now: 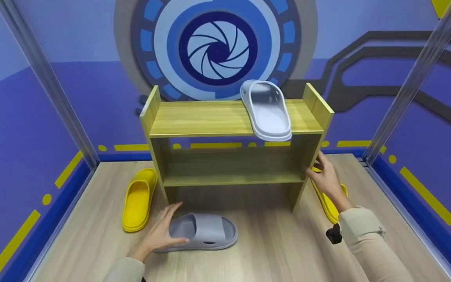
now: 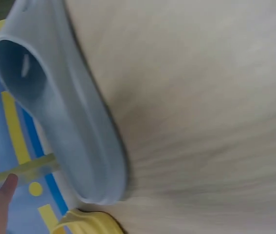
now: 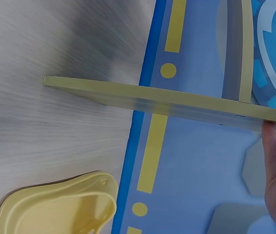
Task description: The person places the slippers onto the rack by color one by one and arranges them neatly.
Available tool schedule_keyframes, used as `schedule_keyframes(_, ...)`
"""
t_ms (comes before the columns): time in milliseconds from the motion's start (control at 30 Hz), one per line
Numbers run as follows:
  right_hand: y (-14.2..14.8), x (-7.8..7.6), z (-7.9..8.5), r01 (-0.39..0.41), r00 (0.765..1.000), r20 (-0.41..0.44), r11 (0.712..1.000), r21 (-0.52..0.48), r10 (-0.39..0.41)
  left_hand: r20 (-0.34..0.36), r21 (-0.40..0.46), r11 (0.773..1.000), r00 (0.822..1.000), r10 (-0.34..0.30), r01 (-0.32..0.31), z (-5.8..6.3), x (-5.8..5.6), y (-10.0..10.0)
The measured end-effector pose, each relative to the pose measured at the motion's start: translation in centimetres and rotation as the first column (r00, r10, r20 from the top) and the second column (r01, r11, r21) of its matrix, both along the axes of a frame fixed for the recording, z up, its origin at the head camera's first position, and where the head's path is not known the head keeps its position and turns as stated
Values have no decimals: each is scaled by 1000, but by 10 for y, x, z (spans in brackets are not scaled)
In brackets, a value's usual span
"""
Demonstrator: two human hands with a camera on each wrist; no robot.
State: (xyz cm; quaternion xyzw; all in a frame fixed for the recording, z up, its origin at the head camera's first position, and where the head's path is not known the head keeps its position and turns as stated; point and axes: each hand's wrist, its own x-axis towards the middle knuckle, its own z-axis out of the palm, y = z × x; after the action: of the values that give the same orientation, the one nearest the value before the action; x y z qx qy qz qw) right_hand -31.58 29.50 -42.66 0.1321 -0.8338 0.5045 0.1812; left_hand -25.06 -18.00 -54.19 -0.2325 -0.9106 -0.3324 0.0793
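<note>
A small wooden shoe rack (image 1: pixel 202 117) stands in the middle. My right hand (image 1: pixel 327 178) grips the edge of its right side panel; the right wrist view shows fingers on both faces of the panel (image 3: pixel 167 103). A grey slipper (image 1: pixel 211 229) lies on its sole before the rack, toe to the right. Over its heel end my left hand (image 1: pixel 161 231) is spread, fingers fairly straight and thumb apart, overlapping the slipper in the head view. Another grey slipper (image 1: pixel 273 117) rests on the rack's top board, heel sticking out past the front edge.
One yellow slipper (image 1: pixel 136 207) lies left of the rack. A second yellow slipper (image 1: pixel 332 207) is to the right, partly hidden by my right hand and arm. Blue printed walls (image 1: pixel 73 109) and metal posts (image 1: pixel 409 86) enclose the wood-grain surface (image 1: pixel 272 250).
</note>
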Motion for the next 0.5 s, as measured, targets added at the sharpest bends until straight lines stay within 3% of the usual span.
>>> schedule_keyframes(233, -11, 13, 15, -19, 999, -26, 1000, -25, 18, 76, -55, 997, 996, -48, 52, -18, -3, -5)
schedule_keyframes(500, 0, -1, 0, 1, 1000, -3, 1000, 5, -1, 105, -138, 990, 994, -28, 43, -28, -8, -2)
